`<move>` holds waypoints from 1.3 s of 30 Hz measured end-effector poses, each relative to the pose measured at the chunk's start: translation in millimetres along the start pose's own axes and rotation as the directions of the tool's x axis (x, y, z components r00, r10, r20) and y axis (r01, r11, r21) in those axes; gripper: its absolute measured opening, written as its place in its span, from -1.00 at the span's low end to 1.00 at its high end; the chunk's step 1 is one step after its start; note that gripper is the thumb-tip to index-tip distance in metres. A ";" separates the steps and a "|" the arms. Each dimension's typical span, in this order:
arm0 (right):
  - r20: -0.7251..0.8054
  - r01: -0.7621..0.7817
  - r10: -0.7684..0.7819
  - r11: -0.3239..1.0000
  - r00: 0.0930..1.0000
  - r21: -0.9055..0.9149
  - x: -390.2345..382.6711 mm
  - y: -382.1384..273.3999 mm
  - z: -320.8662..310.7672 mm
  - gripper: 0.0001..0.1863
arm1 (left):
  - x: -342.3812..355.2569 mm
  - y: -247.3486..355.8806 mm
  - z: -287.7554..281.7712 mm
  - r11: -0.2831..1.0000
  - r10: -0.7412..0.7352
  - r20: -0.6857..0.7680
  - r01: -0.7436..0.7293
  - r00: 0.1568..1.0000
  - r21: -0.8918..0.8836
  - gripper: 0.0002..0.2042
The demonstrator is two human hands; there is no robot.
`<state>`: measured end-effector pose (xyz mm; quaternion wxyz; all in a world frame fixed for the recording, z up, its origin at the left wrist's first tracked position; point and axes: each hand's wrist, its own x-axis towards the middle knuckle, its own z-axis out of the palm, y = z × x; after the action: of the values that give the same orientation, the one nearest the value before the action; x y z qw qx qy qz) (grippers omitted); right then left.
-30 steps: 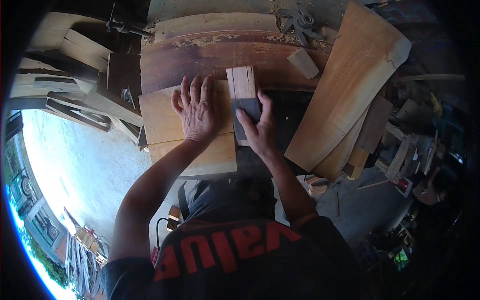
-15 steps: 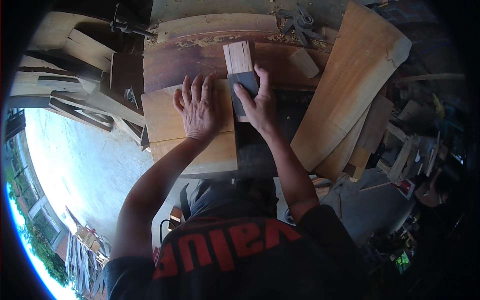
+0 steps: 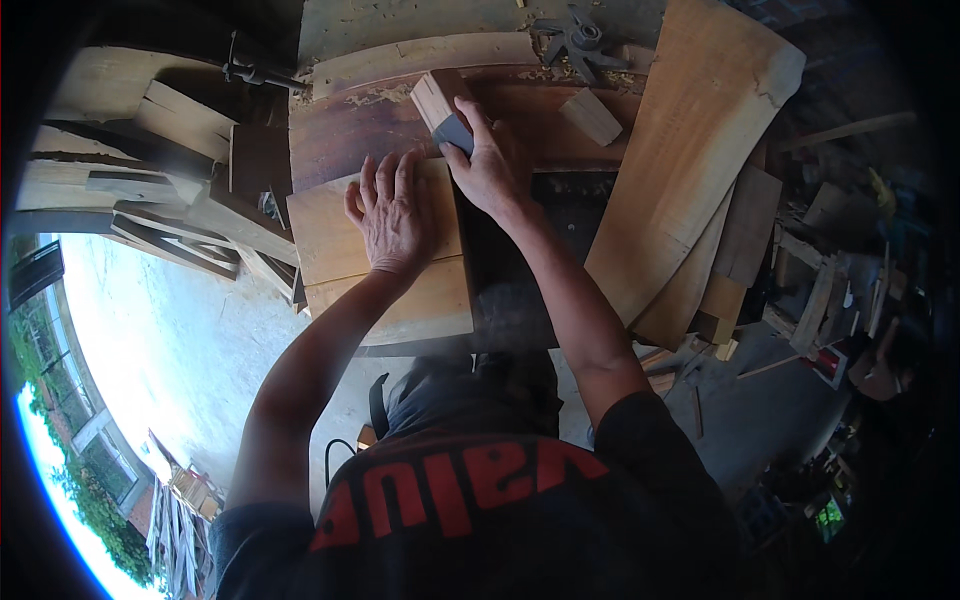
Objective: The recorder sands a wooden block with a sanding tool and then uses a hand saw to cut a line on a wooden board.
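Note:
My left hand (image 3: 397,225) lies with fingers spread on a pale wooden board (image 3: 325,230), which has a dark line running across it. In my right hand (image 3: 488,175) is a wooden sanding block (image 3: 433,97) with a dark grey sheet wrapped around it, probably sandpaper. My thumb and fingers grip its sides. The block is tilted, its bare wood end pointing away and to the left, by the board's far right corner. Whether its underside touches the board is hidden.
Beyond the board is a reddish-brown plank (image 3: 345,130) with shavings. A small wood offcut (image 3: 591,117) and a dark metal multi-armed piece (image 3: 580,42) lie there too. One long wide plank (image 3: 690,150) slants along the right. Stacked boards (image 3: 185,125) crowd the left.
My right hand has moved away from me and left with the sanding block, which has turned from nearly straight to slanted. My left hand stays on the board.

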<state>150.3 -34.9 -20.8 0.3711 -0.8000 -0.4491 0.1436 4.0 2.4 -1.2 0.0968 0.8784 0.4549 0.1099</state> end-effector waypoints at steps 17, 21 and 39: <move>0.021 -0.140 0.183 0.817 0.983 -0.559 -168.0 3.0 -52.9 -0.16 | -0.9 11.8 -8.1 0.981 0.182 0.028 -0.183 0.983 0.061 -0.32; 0.009 -0.176 0.221 0.799 0.975 -0.574 -169.4 2.8 -49.6 -0.16 | 16.1 19.8 2.0 0.990 0.125 -0.002 -0.125 0.992 -0.059 -0.53; -0.144 -0.220 0.167 0.799 0.975 -0.560 -175.5 3.9 -46.4 -0.13 | -14.2 6.3 9.5 0.983 0.182 -0.015 -0.182 0.983 0.009 -0.36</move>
<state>81.4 -202.6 -10.1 0.1162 -0.9214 -0.3708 0.0043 3.6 -13.4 -10.1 0.0794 0.9157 0.3740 0.1234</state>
